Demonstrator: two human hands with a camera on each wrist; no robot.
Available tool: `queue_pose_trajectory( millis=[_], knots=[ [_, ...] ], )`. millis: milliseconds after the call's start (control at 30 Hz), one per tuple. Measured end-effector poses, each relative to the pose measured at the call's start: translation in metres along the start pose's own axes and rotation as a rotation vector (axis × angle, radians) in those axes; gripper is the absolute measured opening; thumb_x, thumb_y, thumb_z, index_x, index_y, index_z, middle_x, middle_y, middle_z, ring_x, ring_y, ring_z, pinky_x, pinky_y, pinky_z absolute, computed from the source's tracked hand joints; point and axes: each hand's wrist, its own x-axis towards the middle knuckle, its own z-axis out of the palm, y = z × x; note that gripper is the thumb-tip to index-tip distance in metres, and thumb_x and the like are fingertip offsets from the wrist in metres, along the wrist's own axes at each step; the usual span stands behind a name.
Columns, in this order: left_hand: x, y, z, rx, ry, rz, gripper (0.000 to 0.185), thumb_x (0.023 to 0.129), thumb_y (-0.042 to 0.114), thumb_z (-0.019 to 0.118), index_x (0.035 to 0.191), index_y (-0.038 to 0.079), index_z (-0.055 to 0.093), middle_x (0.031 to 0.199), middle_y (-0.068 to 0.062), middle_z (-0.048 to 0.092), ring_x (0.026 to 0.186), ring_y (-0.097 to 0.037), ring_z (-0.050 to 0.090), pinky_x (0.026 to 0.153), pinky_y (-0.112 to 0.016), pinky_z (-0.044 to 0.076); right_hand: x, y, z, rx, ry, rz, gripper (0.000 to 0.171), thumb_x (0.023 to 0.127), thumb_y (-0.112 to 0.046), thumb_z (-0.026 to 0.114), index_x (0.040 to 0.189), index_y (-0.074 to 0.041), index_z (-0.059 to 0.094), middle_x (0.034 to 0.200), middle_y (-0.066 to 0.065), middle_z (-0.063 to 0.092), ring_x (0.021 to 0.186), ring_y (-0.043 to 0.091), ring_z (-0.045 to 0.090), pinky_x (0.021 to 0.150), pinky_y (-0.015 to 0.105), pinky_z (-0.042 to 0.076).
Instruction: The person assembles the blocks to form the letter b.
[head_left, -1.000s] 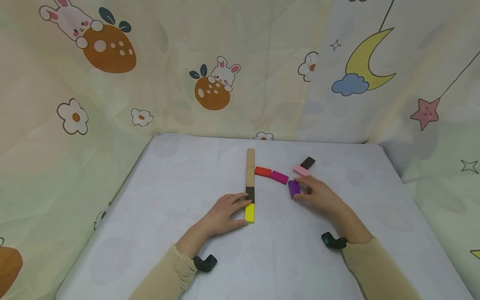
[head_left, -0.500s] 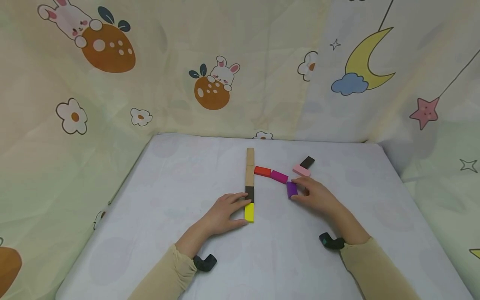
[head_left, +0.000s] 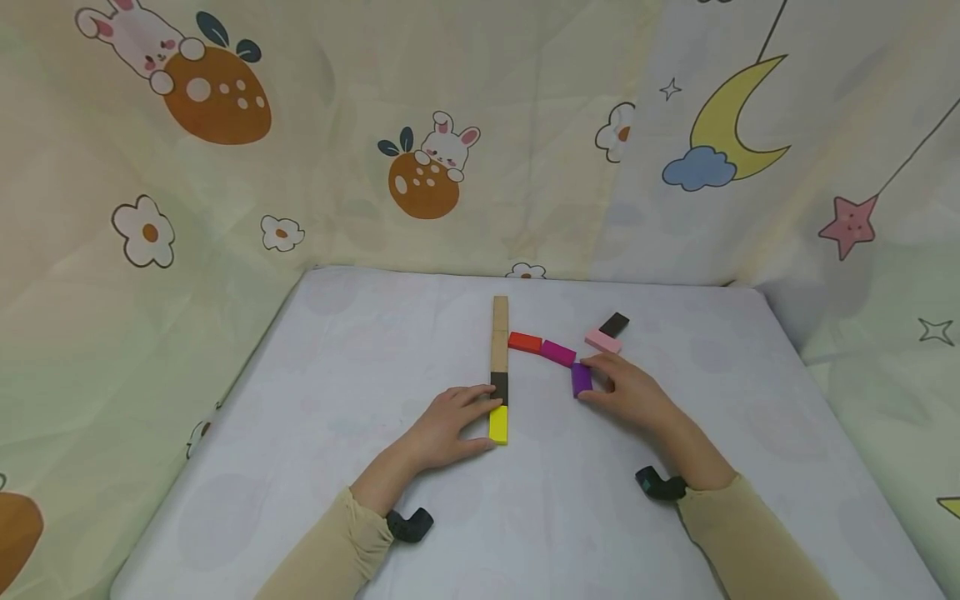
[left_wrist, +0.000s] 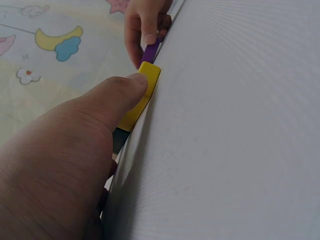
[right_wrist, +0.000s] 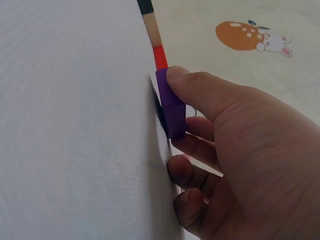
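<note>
I have the right hand [head_left: 628, 388] pinching the purple rectangular block [head_left: 581, 381] just beside the outer end of the magenta rectangular block [head_left: 558, 352]; I'd nudge it gently, sparing its neighbour, while the left hand [head_left: 450, 428], fingers extended, touches the yellow rectangular block [head_left: 498, 426] and the black rectangular block [head_left: 501, 384]

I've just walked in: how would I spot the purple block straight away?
On the white table, find the straight row of wood-coloured, dark and yellow blocks. A red block, then a magenta block, lead off its right side towards the person's right hand, which pinches the purple block. It is the only purple one, and the only one in that hand.
</note>
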Motion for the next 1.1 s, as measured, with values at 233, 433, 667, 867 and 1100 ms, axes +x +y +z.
queue_pose_trajectory(
  millis=[233,433,667,867,1100],
  knots=[
    [0.0,-0.001,0.0,0.0,0.002,0.0,0.065,0.093,0.056,0.059,0.151,0.036,0.039,0.16,0.011,0.03,0.145,-0.019,0.033,0.121,-0.044,0.027,0.0,0.001,0.002,-0.01,0.019,-0.009,0.066,0.084,-0.051,0.074,0.141,-0.023,0.053,0.147,0.009,0.049,0.102,0.023,0.058,0.091,0.048,0.053],
    [0.0,-0.001,0.0,-0.014,-0.002,-0.005,0.064,0.093,0.056,0.059,0.151,0.036,0.04,0.16,0.011,0.03,0.146,-0.02,0.032,0.121,-0.045,0.026,0.0,-0.001,0.0,-0.006,0.001,-0.01,0.067,0.085,-0.053,0.072,0.142,-0.023,0.052,0.151,0.01,0.045,0.125,0.032,0.054,0.102,0.057,0.047],
    [0.0,-0.002,0.002,-0.015,0.003,0.0,0.064,0.093,0.056,0.059,0.151,0.036,0.039,0.16,0.012,0.03,0.146,-0.019,0.032,0.121,-0.044,0.026,0.001,0.014,-0.002,0.069,0.161,-0.001,0.046,0.097,-0.045,0.059,0.135,-0.019,0.06,0.132,0.004,0.056,0.092,0.021,0.056,0.082,0.04,0.05],
    [0.0,-0.002,0.002,-0.007,0.007,0.005,0.064,0.093,0.057,0.059,0.151,0.036,0.039,0.16,0.011,0.03,0.146,-0.019,0.033,0.121,-0.044,0.027,0.004,0.033,-0.004,0.07,0.289,0.067,0.041,0.1,-0.03,0.054,0.136,-0.011,0.059,0.145,0.009,0.049,0.096,0.026,0.06,0.086,0.047,0.05],
    [0.001,-0.002,0.002,0.003,0.005,0.003,0.064,0.093,0.057,0.058,0.151,0.036,0.039,0.16,0.011,0.03,0.145,-0.019,0.033,0.12,-0.044,0.028,0.006,0.037,-0.006,0.046,0.226,0.078,0.05,0.101,-0.028,0.052,0.146,-0.008,0.048,0.153,0.016,0.041,0.123,0.041,0.055,0.102,0.059,0.044]
  ],
)
